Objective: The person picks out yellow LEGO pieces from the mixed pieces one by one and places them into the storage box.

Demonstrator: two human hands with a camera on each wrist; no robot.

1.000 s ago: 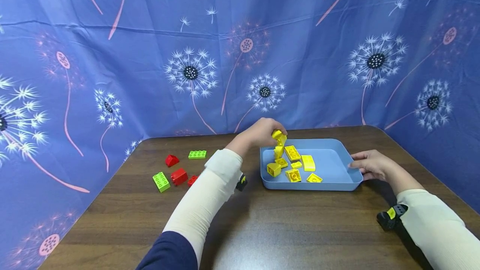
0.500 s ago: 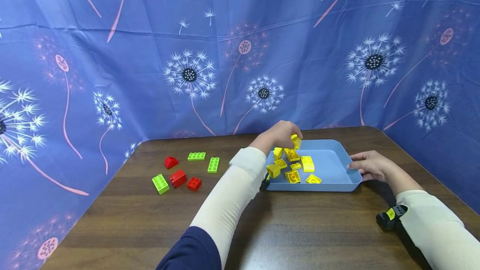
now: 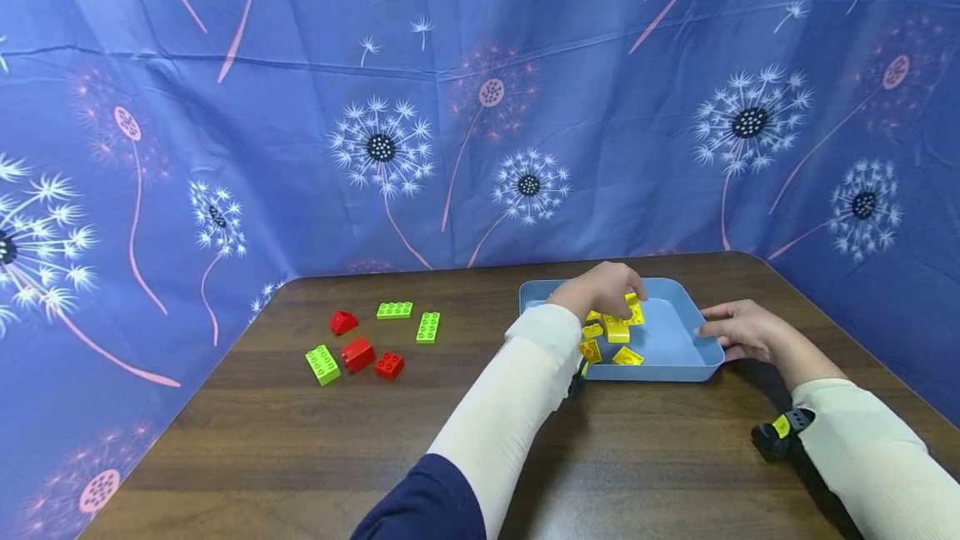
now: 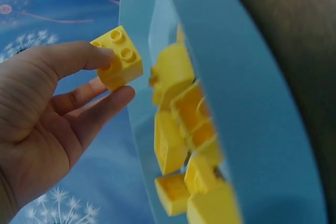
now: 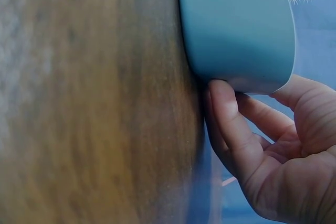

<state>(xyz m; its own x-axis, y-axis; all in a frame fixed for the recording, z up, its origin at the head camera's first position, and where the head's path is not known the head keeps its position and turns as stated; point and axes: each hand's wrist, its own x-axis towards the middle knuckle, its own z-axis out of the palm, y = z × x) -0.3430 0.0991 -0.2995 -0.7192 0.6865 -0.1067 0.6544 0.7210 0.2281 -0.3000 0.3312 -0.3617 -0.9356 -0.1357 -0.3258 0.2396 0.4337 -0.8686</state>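
My left hand [image 3: 606, 286] is over the blue tray [image 3: 671, 336], pinching a yellow toy brick [image 4: 121, 61] with round studs between thumb and fingers. In the left wrist view this brick is beside the tray's wall [image 4: 247, 93]. Several other yellow bricks [image 4: 173, 72] of differing shapes lie inside the tray, partly hidden by my left hand and sleeve in the head view. At the tray's right end, my right hand [image 3: 753, 330] grips the rim and wall, with its fingertips against the outside in the right wrist view.
On the left of the brown wooden table [image 3: 247, 440] lie loose red bricks [image 3: 358, 354] and green bricks [image 3: 322, 364], apart from the tray. A blue cloth [image 3: 450, 107] with dandelion prints hangs behind the table.
My left hand has moved right and lower, from the tray's left end to above its middle, carrying yellow brick. My right hand has stayed on the tray's right end.
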